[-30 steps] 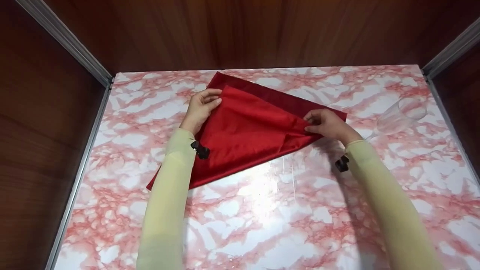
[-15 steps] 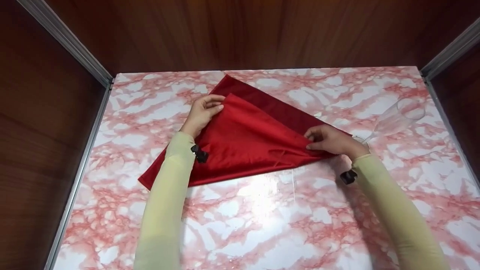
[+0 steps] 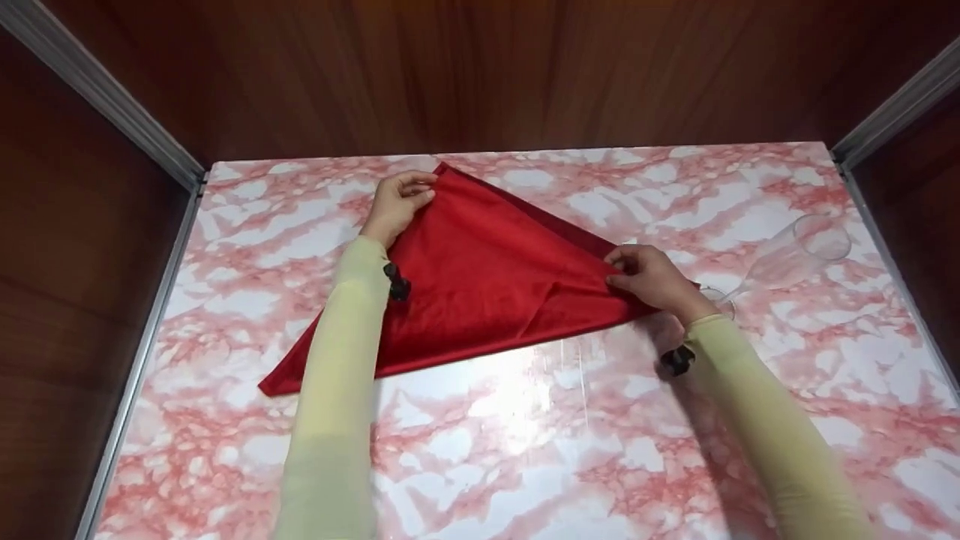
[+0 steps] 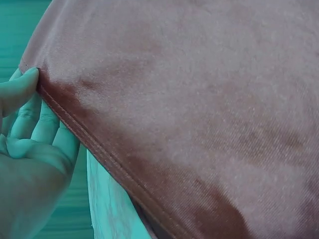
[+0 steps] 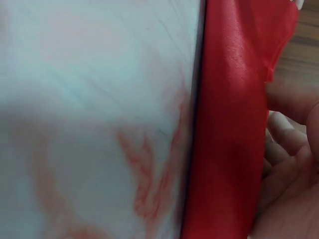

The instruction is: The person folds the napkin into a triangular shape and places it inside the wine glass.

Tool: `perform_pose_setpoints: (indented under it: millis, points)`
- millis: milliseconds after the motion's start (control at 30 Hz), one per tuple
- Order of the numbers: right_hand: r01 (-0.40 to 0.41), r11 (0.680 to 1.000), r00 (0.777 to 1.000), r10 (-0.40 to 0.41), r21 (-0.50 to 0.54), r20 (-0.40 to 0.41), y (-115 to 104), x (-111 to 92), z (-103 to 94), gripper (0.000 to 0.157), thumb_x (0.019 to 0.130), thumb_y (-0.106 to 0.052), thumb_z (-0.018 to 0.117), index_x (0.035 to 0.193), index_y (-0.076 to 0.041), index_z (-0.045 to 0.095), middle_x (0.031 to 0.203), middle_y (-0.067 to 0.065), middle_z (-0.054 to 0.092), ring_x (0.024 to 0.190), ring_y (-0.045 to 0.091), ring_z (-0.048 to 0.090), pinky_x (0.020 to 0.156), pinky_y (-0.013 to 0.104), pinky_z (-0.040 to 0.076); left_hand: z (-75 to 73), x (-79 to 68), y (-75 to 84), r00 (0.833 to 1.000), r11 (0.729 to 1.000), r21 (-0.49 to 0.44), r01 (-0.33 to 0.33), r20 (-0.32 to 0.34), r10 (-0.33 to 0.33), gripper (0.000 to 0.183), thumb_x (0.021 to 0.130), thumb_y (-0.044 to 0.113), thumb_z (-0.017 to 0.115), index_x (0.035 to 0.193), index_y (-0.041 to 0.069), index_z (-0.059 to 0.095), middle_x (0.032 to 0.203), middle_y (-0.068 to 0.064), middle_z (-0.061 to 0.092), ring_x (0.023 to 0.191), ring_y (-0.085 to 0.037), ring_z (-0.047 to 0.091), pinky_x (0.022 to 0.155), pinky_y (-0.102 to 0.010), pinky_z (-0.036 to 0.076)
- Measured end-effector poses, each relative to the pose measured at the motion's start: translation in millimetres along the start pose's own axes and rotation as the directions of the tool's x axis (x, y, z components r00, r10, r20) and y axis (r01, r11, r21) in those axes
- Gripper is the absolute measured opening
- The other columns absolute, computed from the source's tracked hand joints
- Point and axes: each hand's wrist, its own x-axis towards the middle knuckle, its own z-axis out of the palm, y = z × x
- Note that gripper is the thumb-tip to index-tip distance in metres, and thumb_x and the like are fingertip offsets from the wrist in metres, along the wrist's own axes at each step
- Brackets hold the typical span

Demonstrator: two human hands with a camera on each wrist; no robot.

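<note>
A shiny red cloth napkin [image 3: 480, 277] lies folded over into a rough triangle, its darker underside showing along the far right edge. At its top corner my left hand [image 3: 397, 206] pinches the upper layer between thumb and fingers; the left wrist view shows that hand [image 4: 42, 129] gripping the hemmed corner of the cloth [image 4: 189, 109]. Near the right point my right hand [image 3: 652, 277] pinches the upper layer's edge. In the right wrist view the fingers [image 5: 289, 134] hold the red fabric [image 5: 229, 129] beside the marbled tabletop.
A clear stemmed glass [image 3: 795, 251] lies on its side to the right, its foot [image 3: 721, 301] close to my right wrist. The table [image 3: 480, 450] has a red and white marbled top. Dark wooden panels [image 3: 480, 75] stand at the back and both sides.
Both hands first shifted nearer and right, then back away. The upper layer now reaches almost to the far corner, leaving a thinner dark strip. The napkin has turned slightly clockwise.
</note>
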Motion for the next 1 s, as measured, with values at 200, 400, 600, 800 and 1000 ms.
perform_pose_setpoints:
  millis: [200, 400, 600, 800, 1000]
  points:
    - [-0.023, 1.0, 0.999, 0.022, -0.016, -0.026, -3, 3, 1.4, 0.021, 0.086, -0.001, 0.068, 0.106, 0.001, 0.064, 0.091, 0.014, 0.062, 0.084, 0.021, 0.054, 0.074, 0.023, 0.042, -5.8, 13.9, -9.0, 0.999, 0.999, -0.038, 0.038, -0.021, -0.038, 0.028, 0.086, -0.007, 0.065, 0.114, -0.003, 0.066, 0.108, -0.013, 0.064, 0.094, -0.014, 0.057, 0.077, -0.02, 0.046]
    - [-0.026, 1.0, 0.999, 0.026, 0.01, -0.035, -1, 7, 0.3, 0.023, 0.085, 0.001, 0.068, 0.108, -0.001, 0.065, 0.092, 0.015, 0.064, 0.083, 0.019, 0.054, 0.071, 0.02, 0.042, -5.6, 23.2, -17.9, 0.997, 0.997, -0.049, 0.066, -0.026, -0.068, 0.028, 0.085, -0.006, 0.066, 0.113, -0.002, 0.067, 0.101, -0.012, 0.066, 0.09, -0.013, 0.058, 0.076, -0.021, 0.047]
    - [-0.032, 0.999, 0.998, 0.033, 0.011, -0.057, 2, 9, -0.1, 0.022, 0.085, 0.001, 0.069, 0.106, -0.001, 0.065, 0.09, 0.015, 0.064, 0.08, 0.017, 0.055, 0.069, 0.019, 0.042, -2.0, 30.1, -26.0, 0.999, 0.999, -0.017, 0.04, -0.033, -0.041, 0.029, 0.085, -0.007, 0.066, 0.114, -0.006, 0.066, 0.104, -0.015, 0.066, 0.088, -0.012, 0.059, 0.077, -0.02, 0.047]
    - [-0.059, 0.998, 0.994, 0.058, -0.005, -0.092, 1, 10, -1.3, 0.02, 0.085, 0.002, 0.066, 0.105, 0.0, 0.065, 0.091, 0.016, 0.064, 0.083, 0.019, 0.055, 0.073, 0.023, 0.041, -0.5, 34.8, -31.4, 0.996, 0.998, -0.027, 0.051, -0.073, -0.053, 0.027, 0.085, -0.007, 0.067, 0.111, -0.003, 0.068, 0.103, -0.012, 0.068, 0.092, -0.015, 0.059, 0.077, -0.02, 0.047]
    - [-0.077, 0.996, 0.99, 0.071, -0.045, -0.122, 1, 8, -4.3, 0.02, 0.085, 0.003, 0.066, 0.104, 0.0, 0.065, 0.089, 0.014, 0.061, 0.081, 0.022, 0.051, 0.073, 0.028, 0.04, -1.3, 38.8, -31.7, 0.992, 0.998, -0.05, 0.044, -0.114, -0.049, 0.025, 0.085, -0.008, 0.066, 0.109, -0.003, 0.069, 0.104, -0.017, 0.067, 0.094, -0.018, 0.061, 0.079, -0.021, 0.048]
